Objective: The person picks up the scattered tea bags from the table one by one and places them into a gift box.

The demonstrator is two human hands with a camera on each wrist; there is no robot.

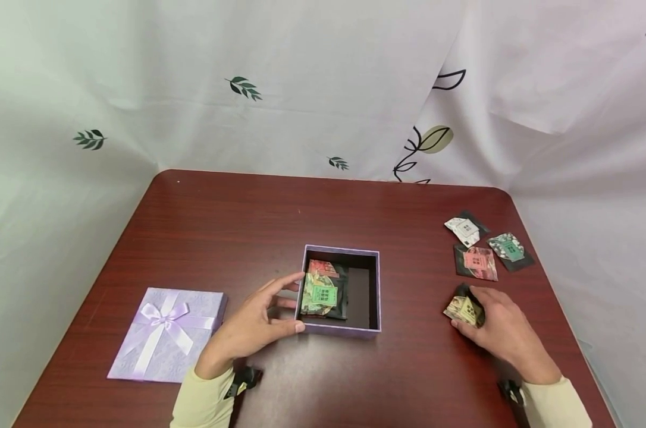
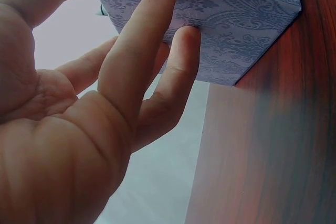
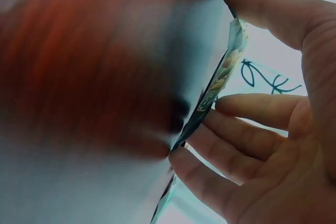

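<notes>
A purple open box [image 1: 350, 331] stands mid-table. In it, against the left side, a green-labelled black sachet [image 1: 323, 295] overlaps a red one [image 1: 323, 267]; the right part shows bare dark floor. My left hand [image 1: 250, 327] touches the box's left side, with the thumb at the near corner. The left wrist view shows fingertips against the patterned wall [image 2: 236, 30]. Over on the right, my right hand [image 1: 507, 330] pinches a yellow-labelled black sachet [image 1: 467, 309] at the tabletop. In the right wrist view, thumb and fingers are at opposite edges of that sachet [image 3: 223, 72].
Beyond my right hand lie a white sachet [image 1: 466, 229], a red sachet [image 1: 477, 261] and a green floral one [image 1: 510, 249]. A lilac lid [image 1: 194, 303] with a ribbon bow rests at the left. White curtains [image 1: 301, 119] hang behind the table.
</notes>
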